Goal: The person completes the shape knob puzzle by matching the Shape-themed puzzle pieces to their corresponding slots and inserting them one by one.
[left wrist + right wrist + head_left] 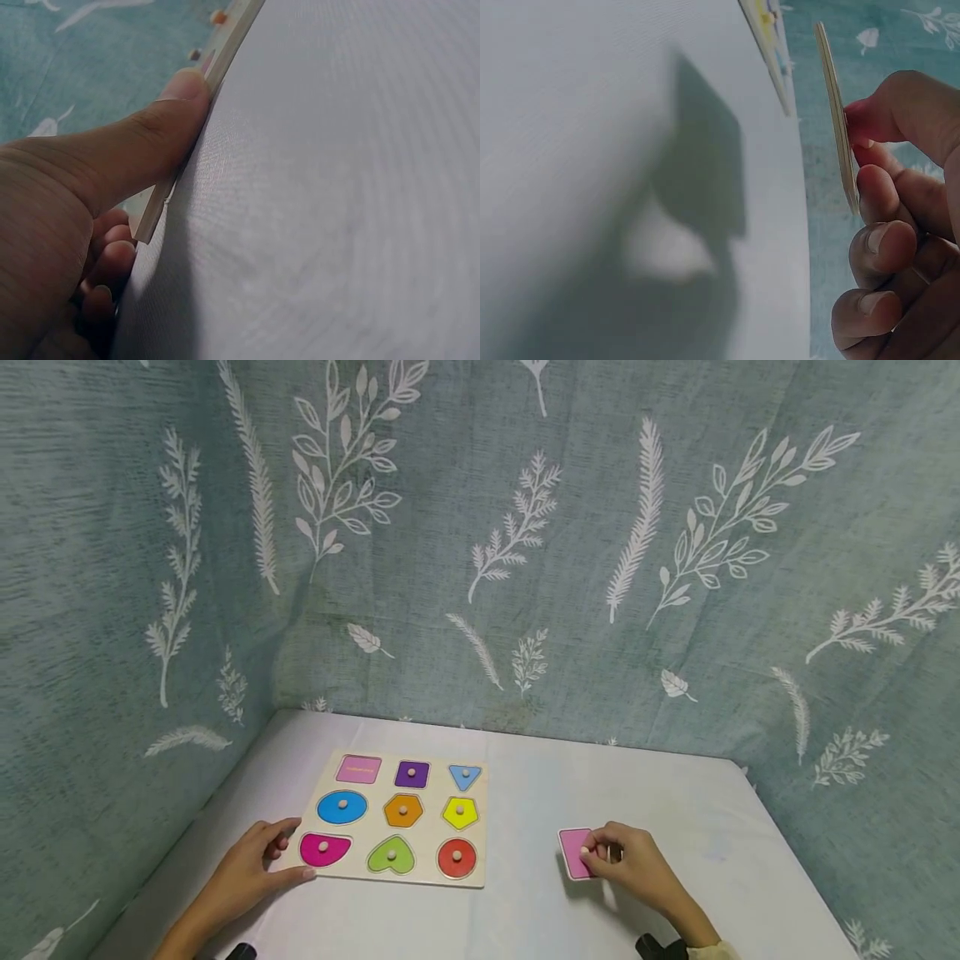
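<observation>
On the table lies a wooden shape puzzle board, its front left corner between the thumb and fingers of my left hand. In the left wrist view the thumb presses along the board's front edge, the other fingers curled by its side. My right hand pinches a pink rectangular puzzle piece by its small knob, to the right of the board. Seen edge-on in the right wrist view, the thin piece is held up off the table. A pink rectangular recess without a knob shows at the board's back left.
Several knobbed pieces sit in the board, among them a purple square, a blue oval and a red circle. White cloth covers the table. Leaf-patterned green fabric stands around its back and sides.
</observation>
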The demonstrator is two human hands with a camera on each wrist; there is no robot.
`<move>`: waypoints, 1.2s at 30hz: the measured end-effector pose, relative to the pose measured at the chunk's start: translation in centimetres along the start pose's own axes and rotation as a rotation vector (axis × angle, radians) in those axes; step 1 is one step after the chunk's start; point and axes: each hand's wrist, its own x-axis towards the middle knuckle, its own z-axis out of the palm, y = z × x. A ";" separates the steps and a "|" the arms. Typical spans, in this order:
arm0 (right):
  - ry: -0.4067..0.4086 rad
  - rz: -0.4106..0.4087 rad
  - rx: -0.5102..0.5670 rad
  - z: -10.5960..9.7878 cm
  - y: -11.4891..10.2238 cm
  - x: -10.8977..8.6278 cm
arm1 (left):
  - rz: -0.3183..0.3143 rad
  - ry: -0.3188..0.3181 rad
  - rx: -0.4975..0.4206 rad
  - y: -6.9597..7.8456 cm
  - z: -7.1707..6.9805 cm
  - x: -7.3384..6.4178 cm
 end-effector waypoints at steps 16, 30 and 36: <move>-0.047 0.021 0.027 1.4 -0.9 3.2 | -0.011 -0.013 -0.002 0.4 0.0 -0.2; -0.069 -0.056 0.043 2.5 -1.1 5.3 | -0.041 -0.011 -0.003 0.1 0.0 -0.2; -0.088 -0.059 0.054 3.2 -1.2 6.2 | -0.016 0.007 0.004 -0.1 0.1 -0.1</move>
